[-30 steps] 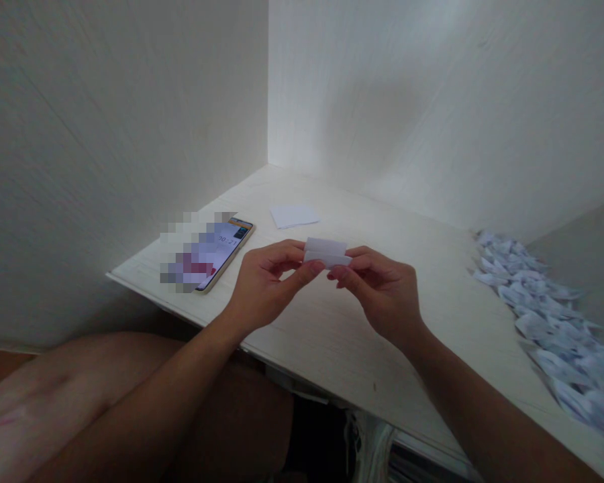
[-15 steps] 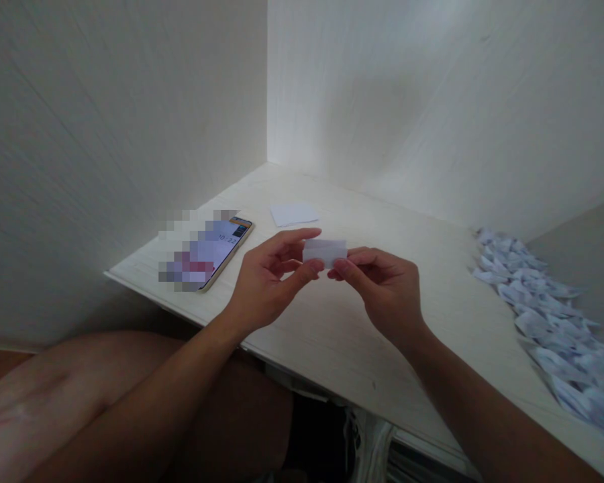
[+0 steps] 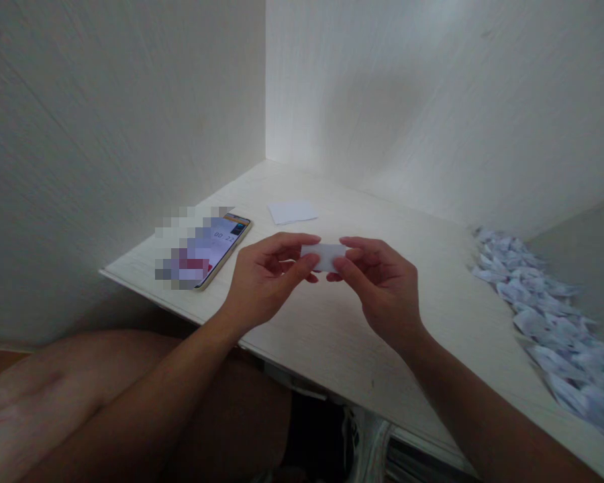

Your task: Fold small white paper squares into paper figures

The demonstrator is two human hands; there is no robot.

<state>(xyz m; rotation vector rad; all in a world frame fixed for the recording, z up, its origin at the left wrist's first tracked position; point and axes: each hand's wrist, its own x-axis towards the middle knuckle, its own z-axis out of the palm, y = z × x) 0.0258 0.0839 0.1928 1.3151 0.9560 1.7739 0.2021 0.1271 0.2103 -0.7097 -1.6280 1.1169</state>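
A small folded piece of white paper is held just above the pale wooden table, in front of me. My left hand pinches its left end between thumb and fingers. My right hand pinches its right end, fingers curled over the top edge. Most of the paper is hidden by my fingertips.
A phone with a lit screen lies at the table's left edge. A flat white paper square rests behind my hands. A long heap of several folded white paper pieces runs along the right side. Walls close in behind and to the left.
The paper has been folded smaller and flatter between my fingers, and both hands have closed in around it, dropping slightly toward the table.
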